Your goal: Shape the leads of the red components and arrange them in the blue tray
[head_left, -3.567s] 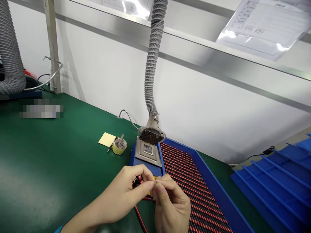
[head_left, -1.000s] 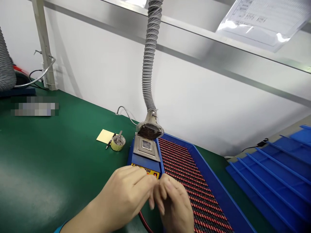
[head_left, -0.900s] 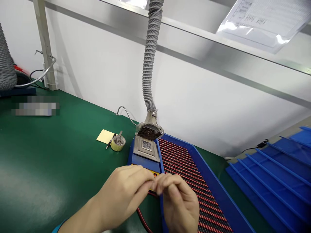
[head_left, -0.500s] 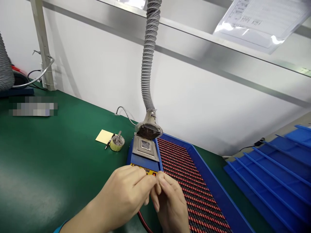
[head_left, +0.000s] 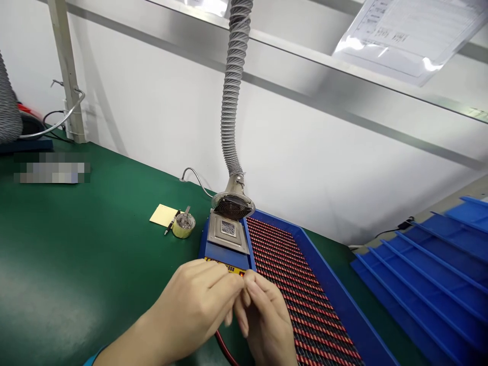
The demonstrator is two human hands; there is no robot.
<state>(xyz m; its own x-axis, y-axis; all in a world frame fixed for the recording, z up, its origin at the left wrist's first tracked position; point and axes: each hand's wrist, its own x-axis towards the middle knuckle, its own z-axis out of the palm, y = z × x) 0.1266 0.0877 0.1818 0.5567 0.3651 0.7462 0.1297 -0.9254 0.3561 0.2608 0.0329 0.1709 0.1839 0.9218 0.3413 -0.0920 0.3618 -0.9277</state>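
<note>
My left hand (head_left: 190, 305) and my right hand (head_left: 265, 317) meet at the fingertips, just in front of a blue soldering preheater station (head_left: 224, 262). Whatever lies between the fingers is hidden. A red wire (head_left: 223, 341) runs down from beneath the hands toward the bottom of the view. The right hand overlaps the near edge of a blue tray (head_left: 328, 284), which holds dense rows of red and black components. The station's square metal plate (head_left: 227, 229) stands beyond the hands, not touched by them.
Beyond the station, a fume extractor hood (head_left: 232, 206) sits on a ribbed grey hose (head_left: 231, 101). A tape-wrapped tin (head_left: 183, 225), a pen (head_left: 172, 222) and a yellow note (head_left: 162, 214) lie on the green mat (head_left: 76, 254). Blue ribbed bins (head_left: 419, 264) stand at right.
The view has tilted and shifted slightly. Both hands have drawn closer over the station's front edge, and the small red and black piece seen earlier at the fingers is now hidden.
</note>
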